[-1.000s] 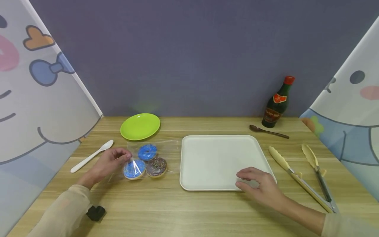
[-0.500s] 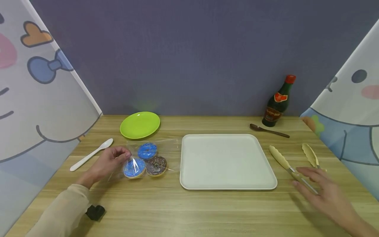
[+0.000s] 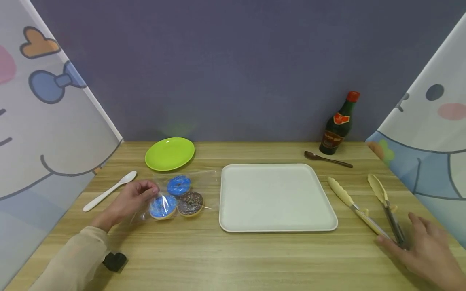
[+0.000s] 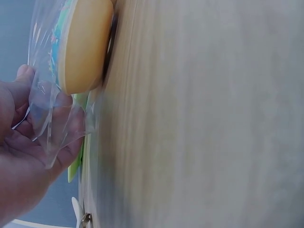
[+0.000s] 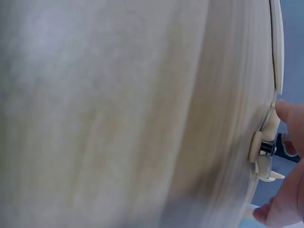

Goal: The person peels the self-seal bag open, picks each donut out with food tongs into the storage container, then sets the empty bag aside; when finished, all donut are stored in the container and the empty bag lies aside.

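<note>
My left hand [image 3: 132, 201] pinches the near left edge of a clear plastic bag [image 3: 209, 190] lying on the table. Inside the bag are two blue-iced donuts [image 3: 179, 185] and one chocolate donut [image 3: 190, 203]. In the left wrist view, the film [image 4: 45, 123] runs between thumb and fingers, beside a donut's tan underside [image 4: 88, 45]. At the right, a pair of tongs [image 3: 364, 216] with cream scalloped tips lies spread on the table. My right hand [image 3: 426, 252] is at its hinge end, thumb and fingers apart on either side, and partly hides that end.
A white tray [image 3: 276, 198] lies mid-table. Behind the bag is a green plate [image 3: 170, 154]; left of it, a white spoon [image 3: 109, 191]. A dark wooden spoon [image 3: 327, 159] and a green bottle [image 3: 337, 125] are at the back right. A black object [image 3: 114, 262] sits by my left sleeve.
My right hand has moved right from over the tray's front corner, past the tongs' arms, to their hinge end. The left hand still pinches the bag, in the same place.
</note>
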`<state>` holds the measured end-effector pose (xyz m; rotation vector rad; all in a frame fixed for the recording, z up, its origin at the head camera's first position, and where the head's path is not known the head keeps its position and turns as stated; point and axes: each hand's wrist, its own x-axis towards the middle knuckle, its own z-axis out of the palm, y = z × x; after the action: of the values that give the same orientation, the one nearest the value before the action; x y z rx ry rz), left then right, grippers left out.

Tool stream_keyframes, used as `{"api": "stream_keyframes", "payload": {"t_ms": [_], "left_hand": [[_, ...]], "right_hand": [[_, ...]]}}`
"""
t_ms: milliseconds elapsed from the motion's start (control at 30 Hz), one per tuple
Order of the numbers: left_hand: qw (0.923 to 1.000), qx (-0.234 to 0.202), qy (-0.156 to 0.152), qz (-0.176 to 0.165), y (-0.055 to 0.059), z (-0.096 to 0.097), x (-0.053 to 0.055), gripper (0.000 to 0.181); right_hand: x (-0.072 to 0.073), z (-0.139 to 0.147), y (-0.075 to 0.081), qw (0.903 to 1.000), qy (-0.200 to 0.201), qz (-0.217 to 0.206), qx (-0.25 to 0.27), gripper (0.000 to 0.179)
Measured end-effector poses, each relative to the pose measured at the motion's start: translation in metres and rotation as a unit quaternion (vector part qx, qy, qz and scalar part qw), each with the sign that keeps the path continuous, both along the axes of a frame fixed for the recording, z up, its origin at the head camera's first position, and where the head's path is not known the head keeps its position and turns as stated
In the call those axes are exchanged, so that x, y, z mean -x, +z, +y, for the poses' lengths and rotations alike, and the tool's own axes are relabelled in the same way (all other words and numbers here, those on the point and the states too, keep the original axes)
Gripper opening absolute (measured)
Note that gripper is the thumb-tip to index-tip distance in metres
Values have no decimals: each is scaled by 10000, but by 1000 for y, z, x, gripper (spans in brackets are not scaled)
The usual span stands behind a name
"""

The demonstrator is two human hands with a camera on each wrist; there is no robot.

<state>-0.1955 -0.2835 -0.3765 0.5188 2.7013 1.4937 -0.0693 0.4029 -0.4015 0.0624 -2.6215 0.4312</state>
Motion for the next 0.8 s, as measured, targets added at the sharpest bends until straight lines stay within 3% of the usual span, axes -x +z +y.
{"api": "stream_keyframes", "payload": {"t_ms": [200, 400, 500, 800], "left_hand": [[9999, -79, -62, -45, 1, -1, 1, 16], [9999, -91, -93, -28, 0, -3, 1, 16], [9999, -81, -95, -60, 0, -3, 2, 17], [9999, 4, -124, 22, 0, -3, 4, 15]], "right_hand": [[5, 5, 3, 9940, -148, -1082, -110, 97], [11, 6, 10, 9831, -133, -1824, -4, 53], [11, 4, 12, 9761, -200, -2162, 81, 47], [15, 5, 15, 9712, -219, -2349, 316, 45]]}}
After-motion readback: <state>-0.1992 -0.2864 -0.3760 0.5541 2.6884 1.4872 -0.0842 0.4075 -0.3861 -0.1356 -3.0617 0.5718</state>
